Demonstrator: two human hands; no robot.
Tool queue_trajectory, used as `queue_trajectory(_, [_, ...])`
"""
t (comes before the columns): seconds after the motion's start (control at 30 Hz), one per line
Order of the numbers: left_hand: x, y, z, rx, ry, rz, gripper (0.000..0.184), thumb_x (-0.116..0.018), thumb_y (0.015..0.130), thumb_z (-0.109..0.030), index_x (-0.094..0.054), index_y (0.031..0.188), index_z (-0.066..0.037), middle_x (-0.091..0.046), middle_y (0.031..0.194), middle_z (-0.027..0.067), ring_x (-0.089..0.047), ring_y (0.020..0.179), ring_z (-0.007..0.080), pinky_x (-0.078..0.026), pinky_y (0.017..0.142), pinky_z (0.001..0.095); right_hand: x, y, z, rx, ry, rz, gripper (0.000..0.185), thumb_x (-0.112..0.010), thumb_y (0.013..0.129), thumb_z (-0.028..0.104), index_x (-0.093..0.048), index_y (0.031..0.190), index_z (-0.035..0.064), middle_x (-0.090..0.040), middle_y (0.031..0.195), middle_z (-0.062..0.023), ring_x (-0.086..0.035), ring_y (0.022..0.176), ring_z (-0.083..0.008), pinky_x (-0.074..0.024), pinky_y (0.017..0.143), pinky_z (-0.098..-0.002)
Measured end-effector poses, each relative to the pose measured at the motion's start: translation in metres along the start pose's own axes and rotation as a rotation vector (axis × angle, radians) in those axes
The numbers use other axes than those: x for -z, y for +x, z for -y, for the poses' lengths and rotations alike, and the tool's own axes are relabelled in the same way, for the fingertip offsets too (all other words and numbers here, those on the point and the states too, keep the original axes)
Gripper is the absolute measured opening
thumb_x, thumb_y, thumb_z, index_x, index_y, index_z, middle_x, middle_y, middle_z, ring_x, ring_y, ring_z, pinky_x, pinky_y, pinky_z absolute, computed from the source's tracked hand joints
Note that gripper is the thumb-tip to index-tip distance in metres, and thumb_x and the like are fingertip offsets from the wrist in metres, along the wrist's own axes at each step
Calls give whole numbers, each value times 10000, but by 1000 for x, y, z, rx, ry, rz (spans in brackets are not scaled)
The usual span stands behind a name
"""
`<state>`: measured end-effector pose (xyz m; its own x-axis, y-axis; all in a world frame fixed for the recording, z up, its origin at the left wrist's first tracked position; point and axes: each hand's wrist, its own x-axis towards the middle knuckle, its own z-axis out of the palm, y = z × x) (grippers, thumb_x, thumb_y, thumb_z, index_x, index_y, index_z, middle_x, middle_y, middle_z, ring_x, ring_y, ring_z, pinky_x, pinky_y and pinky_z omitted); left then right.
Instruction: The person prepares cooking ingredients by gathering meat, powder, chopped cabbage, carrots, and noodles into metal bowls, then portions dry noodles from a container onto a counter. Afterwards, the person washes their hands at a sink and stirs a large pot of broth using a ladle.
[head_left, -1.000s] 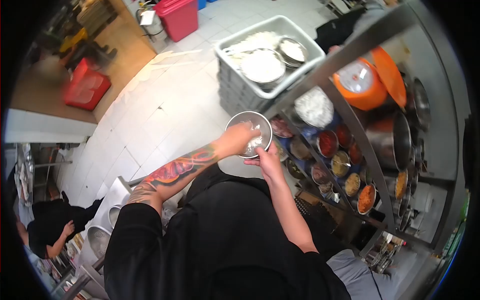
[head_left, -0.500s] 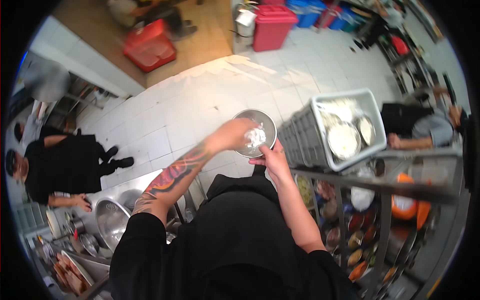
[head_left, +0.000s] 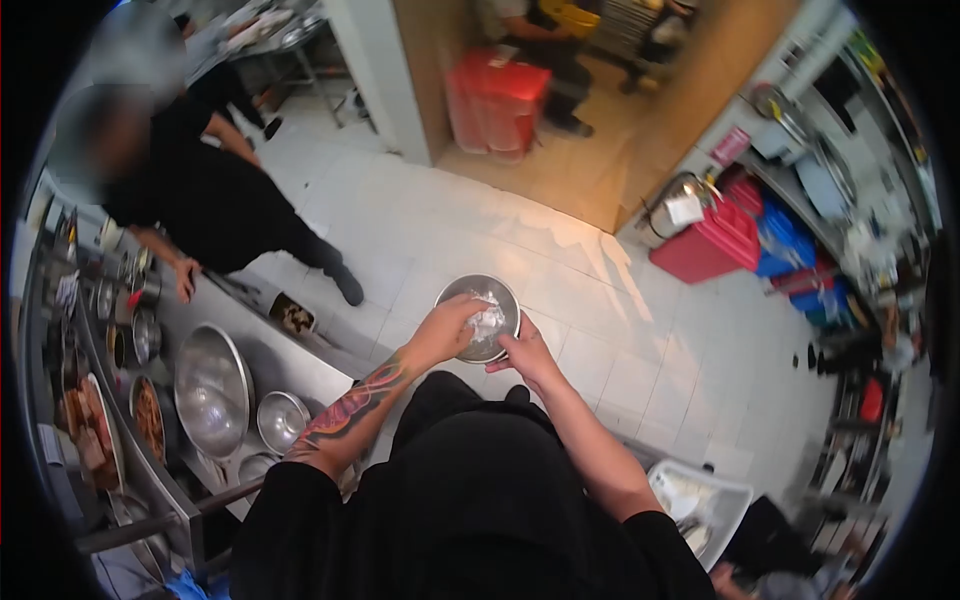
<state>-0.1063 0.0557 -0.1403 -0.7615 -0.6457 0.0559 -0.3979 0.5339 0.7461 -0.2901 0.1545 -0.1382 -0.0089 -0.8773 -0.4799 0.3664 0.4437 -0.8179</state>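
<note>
A round metal bowl point(head_left: 457, 290) is held out in front of my body, above the tiled floor. My right hand point(head_left: 530, 352) grips its near right rim, with the thumb on the edge and the fingers underneath. Over the left rim reaches my left hand point(head_left: 447, 328), its curled fingers down in the white powdery stuff point(head_left: 488, 318) inside the bowl. The fingertips of that hand are partly hidden by the powder and blur.
On my left, a steel counter point(head_left: 335, 375) bears a large metal bowl point(head_left: 213, 395), a smaller bowl point(head_left: 283, 420) and pans of food. A person in black point(head_left: 215, 190) stands beside it. A white crate point(head_left: 735, 525) is at lower right. Red bins point(head_left: 705, 240) stand ahead right.
My view has turned left, so the crate has slid to the lower right and the counter shows more fully. Both hands stay at the bowl, the left one still in the powder.
</note>
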Motion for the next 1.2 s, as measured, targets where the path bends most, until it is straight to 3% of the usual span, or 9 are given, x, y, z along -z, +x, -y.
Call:
queue_trajectory(0.2, [51,10,32,107,149,-212,639,-702,770,29,-606,1383,-127,-536,1392,238,-498,1316,449,-427,1121,462,-43,108,38,-94,-41,221,646,-479,932,-16,-280,1543,51,-598,1260,-203,-734,803,-282,-668,597,-365])
queue_trajectory(0.37, [91,26,102,406,180,-150,517,-724,736,7,-648,1234,-114,-583,1185,219,-586,1120,441,-516,931,492,-88,189,50,-149,-186,297,595,-513,926,4,-365,1501,40,-603,1258,-189,-729,803,-288,-656,572,-375])
queue_trajectory(0.47, [123,39,122,345,126,-301,452,-757,733,-13,-641,1162,-96,-589,1066,177,-618,1024,423,-530,832,496,-108,229,85,-195,-327,395,610,-521,930,18,-368,1521,35,-608,1271,-171,-720,816,-260,-646,559,-345])
queue_trajectory(0.6, [159,61,166,316,128,-426,414,-723,730,11,-637,1129,-58,-596,1070,182,-592,1086,432,-511,899,488,-139,289,101,-135,-336,371,598,-532,933,33,-388,1513,36,-618,1267,-161,-716,844,-236,-643,561,-333])
queue_trajectory(0.8, [181,81,210,398,227,-441,465,-678,729,38,-652,1181,-66,-551,1354,272,-532,1258,452,-461,1072,452,-162,376,94,-261,-301,412,585,-548,936,64,-410,1504,42,-635,1247,-149,-717,842,-219,-631,569,-321])
queue_trajectory(0.87, [172,75,245,535,107,-550,475,-707,725,30,-651,1189,-54,-569,1303,230,-565,1220,444,-478,1029,450,-171,414,78,-344,-332,436,589,-544,934,67,-411,1507,42,-646,1224,-149,-713,809,-212,-625,562,-317])
queue_trajectory(0.93, [181,79,264,646,112,-558,423,-684,740,53,-662,1151,-44,-612,1204,205,-601,1163,420,-495,991,441,-180,450,52,-295,-394,468,661,-522,906,44,-349,1544,38,-626,1276,-194,-708,660,-227,-615,523,-322])
queue_trajectory(1.03, [161,65,321,809,171,-680,281,-648,808,65,-668,1077,-13,-643,992,178,-686,914,348,-550,759,392,-197,489,29,-367,-403,503,658,-525,893,41,-374,1533,66,-643,1255,-207,-707,615,-241,-609,517,-326])
queue_trajectory(1.2, [134,60,399,1102,70,-690,295,-678,805,35,-671,1096,-19,-638,1026,191,-679,887,336,-545,725,377,-208,556,-22,-423,-529,597,633,-521,870,42,-436,1495,95,-696,1157,-214,-709,588,-259,-601,517,-356])
